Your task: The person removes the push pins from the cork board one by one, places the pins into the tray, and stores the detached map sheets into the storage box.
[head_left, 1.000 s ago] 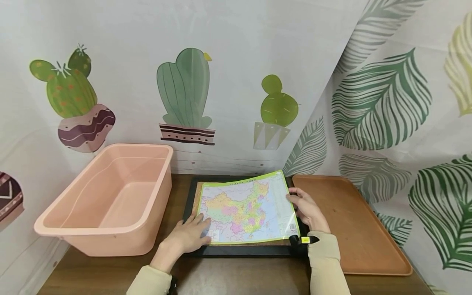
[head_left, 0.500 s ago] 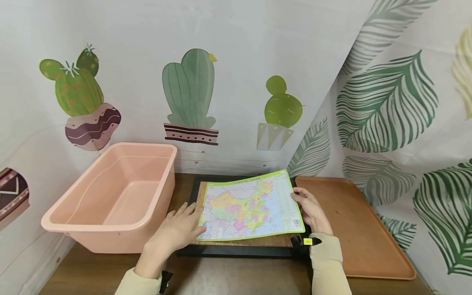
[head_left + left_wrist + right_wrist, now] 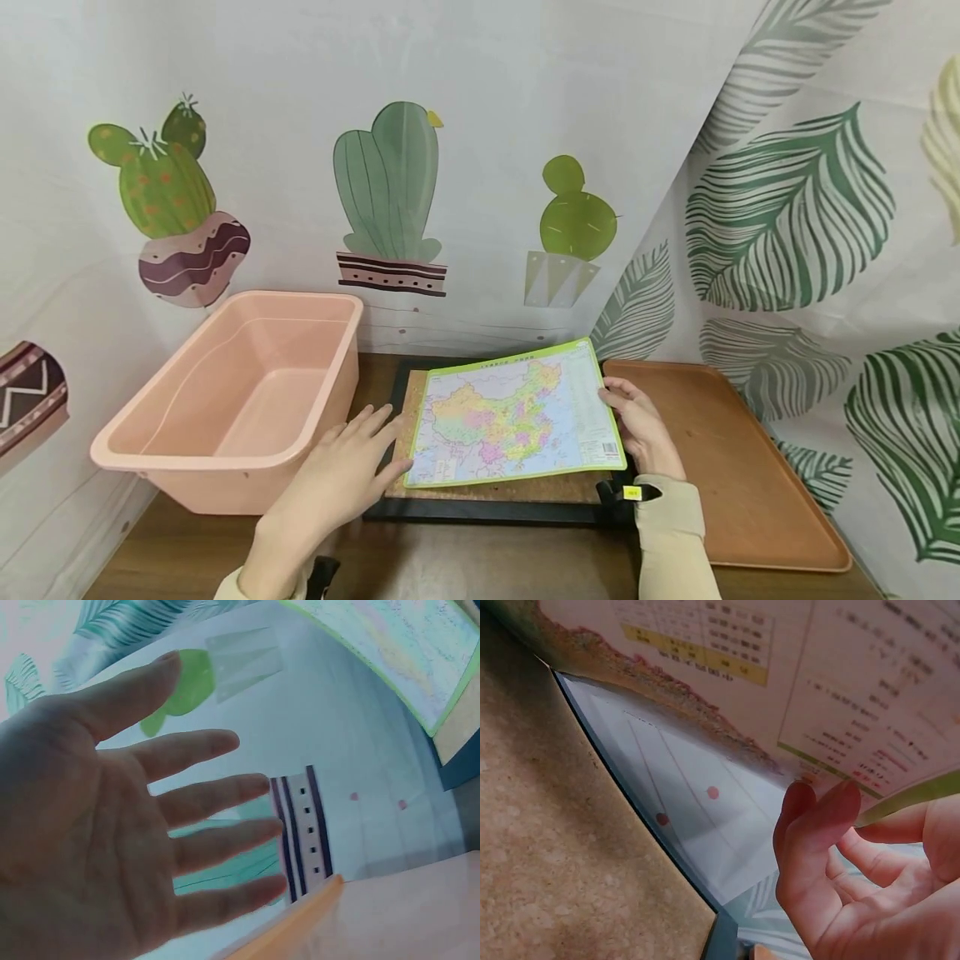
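Observation:
A map sheet (image 3: 491,421) with a bright green border lies above a cork board (image 3: 525,488) in a black frame (image 3: 495,513). Its right side is raised off the cork. At that right edge my right hand (image 3: 641,425) pinches the sheet. In the right wrist view the right hand (image 3: 862,870) has thumb and fingers on the sheet's edge, and the sheet's printed underside (image 3: 705,652) shows over the bare cork (image 3: 570,832). My left hand (image 3: 333,475) is beside the sheet's left edge, fingers extended. In the left wrist view the left hand (image 3: 142,817) holds nothing.
A deep pink basin (image 3: 225,462) stands to the left, close to the left hand. On the right lies a brown tray (image 3: 750,492). Behind the brown table (image 3: 487,558) hangs a white curtain (image 3: 480,208) printed with cacti and leaves.
The left hand has left the map's edge and moved left toward the basin. The map, held by the right hand, has lifted and shifted slightly right. The head view has shifted a little.

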`<state>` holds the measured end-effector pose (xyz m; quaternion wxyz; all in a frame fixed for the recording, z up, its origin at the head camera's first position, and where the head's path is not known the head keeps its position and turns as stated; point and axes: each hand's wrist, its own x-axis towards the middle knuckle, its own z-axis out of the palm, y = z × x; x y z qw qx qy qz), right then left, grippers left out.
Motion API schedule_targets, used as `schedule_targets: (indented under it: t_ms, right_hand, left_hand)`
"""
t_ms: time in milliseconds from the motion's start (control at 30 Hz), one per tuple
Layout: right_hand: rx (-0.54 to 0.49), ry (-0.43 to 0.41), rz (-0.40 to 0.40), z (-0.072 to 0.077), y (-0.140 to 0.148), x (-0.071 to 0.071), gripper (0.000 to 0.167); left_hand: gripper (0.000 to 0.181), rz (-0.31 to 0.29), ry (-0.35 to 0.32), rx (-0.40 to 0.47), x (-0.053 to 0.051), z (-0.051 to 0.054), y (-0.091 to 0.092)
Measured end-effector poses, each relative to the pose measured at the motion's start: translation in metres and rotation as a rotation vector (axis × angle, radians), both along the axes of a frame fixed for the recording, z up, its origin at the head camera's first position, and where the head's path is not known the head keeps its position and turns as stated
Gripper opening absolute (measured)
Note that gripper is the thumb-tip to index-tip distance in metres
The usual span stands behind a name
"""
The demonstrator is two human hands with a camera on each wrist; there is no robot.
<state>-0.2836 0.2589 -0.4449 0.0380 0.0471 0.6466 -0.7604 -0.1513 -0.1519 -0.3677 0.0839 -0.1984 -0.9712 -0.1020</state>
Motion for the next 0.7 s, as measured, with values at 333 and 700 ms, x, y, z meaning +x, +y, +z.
schedule_targets:
  t_ms: [333, 700]
  right_hand:
    - [-0.015, 0.005, -0.010, 0.009, 0.001, 0.004, 0.022]
    - [-0.056, 0.010, -0.013, 0.019, 0.003, 0.010, 0.028]
  left_hand:
    - [0.043, 0.005, 0.205, 0.100, 0.022, 0.021, -0.025]
    - [0.035, 0.036, 0.367, 0.109, 0.030, 0.023, -0.078]
